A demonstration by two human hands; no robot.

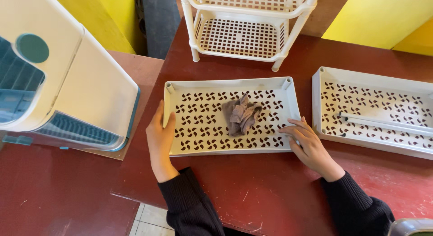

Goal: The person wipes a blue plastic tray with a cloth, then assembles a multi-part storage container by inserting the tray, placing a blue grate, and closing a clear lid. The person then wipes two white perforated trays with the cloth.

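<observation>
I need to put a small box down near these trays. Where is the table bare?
Bare red table lies in front of the near tray, between the left hand and right hand. A narrow strip separates this tray from the right tray. Behind, the white rack crowds the edge; a grey cloth sits mid-tray.

A single head-worn view looks steeply down from close above the near edge of the dark red bench [252,191], facing away from the person. Both forearms enter from the near side; the far edge of the picture reaches the yellow wall [374,15]. No second view shares the scene
</observation>
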